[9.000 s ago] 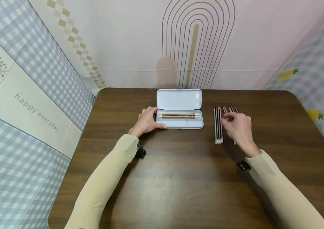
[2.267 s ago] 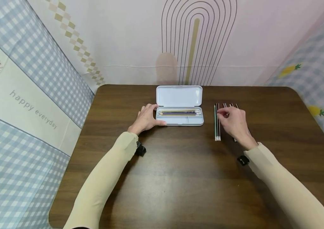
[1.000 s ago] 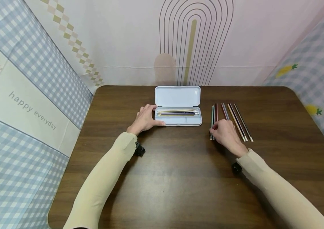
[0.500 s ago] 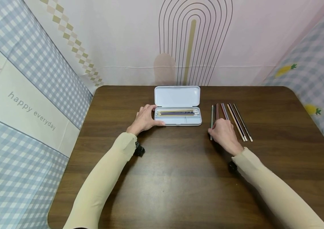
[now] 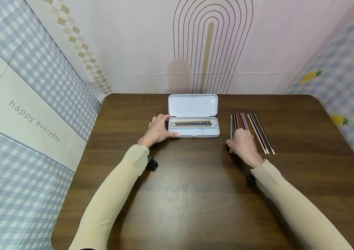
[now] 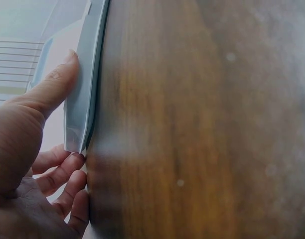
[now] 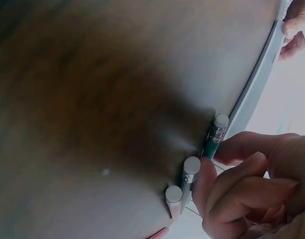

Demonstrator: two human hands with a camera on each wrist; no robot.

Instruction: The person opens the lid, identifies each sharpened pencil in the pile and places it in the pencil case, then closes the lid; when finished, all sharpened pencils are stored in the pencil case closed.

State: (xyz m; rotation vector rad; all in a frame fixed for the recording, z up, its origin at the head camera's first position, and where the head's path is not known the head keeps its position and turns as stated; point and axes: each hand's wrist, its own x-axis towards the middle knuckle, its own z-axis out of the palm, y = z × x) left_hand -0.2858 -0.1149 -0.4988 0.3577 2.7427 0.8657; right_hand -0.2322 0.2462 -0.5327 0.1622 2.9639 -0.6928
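My left hand (image 5: 157, 131) holds the left end of an open white pencil case (image 5: 192, 134), thumb along the front edge and fingers at the side. The left wrist view shows this thumb (image 6: 58, 82) on the case's wall. Several pencils (image 5: 192, 123) lie lengthwise in the case's back compartment. To its right, my right hand (image 5: 243, 144) pinches a green pencil (image 5: 231, 126) near its eraser end, between thumb and index finger. Two other white-capped pencils (image 7: 191, 167) lie beside that finger in the right wrist view. The right hand hides parts of the neighbouring pencils.
Dark red pencils (image 5: 236, 119) and blue-grey ones (image 5: 244, 121) lie right of the green one. Farther right, several more slant, including a dark pencil (image 5: 265, 134). The lid (image 5: 193, 105) stands raised behind the case. A curtain (image 5: 127, 52) hangs behind the wooden table (image 5: 177, 194).
Dark-blue pencils have joined those in the case since 9 seconds ago. My right hand has come nearer to the eraser ends, and the green pencil now lies apart from its neighbours. The left hand stays put.
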